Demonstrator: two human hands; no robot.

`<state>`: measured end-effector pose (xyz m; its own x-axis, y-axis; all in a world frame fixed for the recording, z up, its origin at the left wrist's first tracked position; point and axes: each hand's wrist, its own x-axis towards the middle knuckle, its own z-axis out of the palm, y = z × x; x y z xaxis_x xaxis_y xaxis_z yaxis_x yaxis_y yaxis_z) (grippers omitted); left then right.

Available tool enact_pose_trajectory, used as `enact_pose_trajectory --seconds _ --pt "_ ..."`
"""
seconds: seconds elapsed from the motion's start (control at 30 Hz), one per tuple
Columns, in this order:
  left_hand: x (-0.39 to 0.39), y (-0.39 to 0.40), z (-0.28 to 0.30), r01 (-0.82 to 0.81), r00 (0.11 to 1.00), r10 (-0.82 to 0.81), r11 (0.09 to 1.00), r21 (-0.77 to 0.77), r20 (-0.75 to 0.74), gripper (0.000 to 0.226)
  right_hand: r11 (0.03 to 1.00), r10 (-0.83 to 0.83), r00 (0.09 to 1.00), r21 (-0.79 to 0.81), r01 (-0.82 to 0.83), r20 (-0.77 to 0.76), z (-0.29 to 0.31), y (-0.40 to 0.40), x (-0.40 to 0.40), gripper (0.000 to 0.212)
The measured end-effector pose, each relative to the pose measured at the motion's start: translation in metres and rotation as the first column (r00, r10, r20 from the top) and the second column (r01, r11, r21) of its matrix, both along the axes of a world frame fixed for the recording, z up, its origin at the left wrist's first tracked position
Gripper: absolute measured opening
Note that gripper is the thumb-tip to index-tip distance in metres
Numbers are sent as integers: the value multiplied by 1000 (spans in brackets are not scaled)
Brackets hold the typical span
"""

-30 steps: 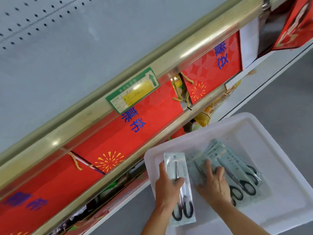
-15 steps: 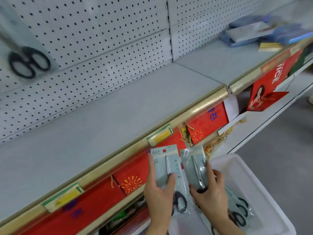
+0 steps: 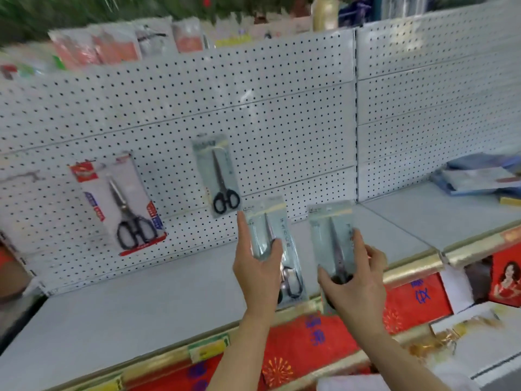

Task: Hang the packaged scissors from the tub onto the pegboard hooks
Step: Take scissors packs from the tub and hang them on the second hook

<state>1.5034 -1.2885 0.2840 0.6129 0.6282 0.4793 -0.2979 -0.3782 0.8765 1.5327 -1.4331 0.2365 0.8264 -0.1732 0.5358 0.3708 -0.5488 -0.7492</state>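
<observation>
Both hands have risen from the tub since 0.5 s ago and now reach forward over the grey shelf (image 3: 141,311) toward the pegboard (image 3: 282,114). The left hand (image 3: 258,273), forearm angled up, clamps 1 scissors pack (image 3: 270,232) between thumb and fingers, upright. The right hand (image 3: 355,280) grips a second pack (image 3: 332,238) from below, tilted slightly. On the pegboard, 1 matching hung pack (image 3: 218,176) sits just above the left hand, with a red-labelled pack (image 3: 121,204) farther left.

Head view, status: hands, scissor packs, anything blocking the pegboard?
Left hand and right hand each grip one scissor pack. Neither hung yet. Grey pack already on pegboard; path clear.
</observation>
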Motion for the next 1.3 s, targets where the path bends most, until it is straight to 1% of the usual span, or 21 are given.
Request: enact_pose_trajectory --seconds 0.07,0.17,0.23,0.33,0.47,0.57,0.73,0.83,1.0,1.1,1.2,1.3 --pt "-2 7 18 -19 1000 19 1000 -3 21 92 999 29 999 25 -30 41 19 11 1 101" --pt "-3 18 43 -29 998 32 999 -44 60 91 996 78 995 32 -80 64 43 27 4 101" --pt "-1 27 60 -58 995 62 998 -39 81 91 993 106 991 44 -110 79 59 36 5 100" --pt "9 45 82 -106 989 111 993 -54 97 86 986 145 983 61 -153 114 79 48 8 99" --pt "24 62 106 -121 987 128 990 -69 97 87 980 181 976 65 -190 124 93 60 15 98" --pt "35 67 115 -119 989 123 992 -48 85 87 978 190 971 64 -200 145 98 67 20 98" --pt "52 75 117 -146 987 147 989 -26 70 89 973 212 963 58 -224 168 101 74 27 99" --pt "57 75 115 -161 983 159 987 7 87 90 973 215 960 52 -227 179 102 77 30 99" --pt "60 79 104 -188 977 186 982 12 104 90 968 240 951 29 -250 196 100 83 33 103" --pt "63 83 101 -176 980 173 984 23 97 90 964 257 946 18 -266 199 100 89 34 104" --pt "69 92 100 -188 980 181 979 82 87 85 958 276 939 19 -286 205 102 98 35 104" --pt "71 103 96 -248 969 243 961 127 54 71 951 301 929 3 -309 217 106 111 35 104"
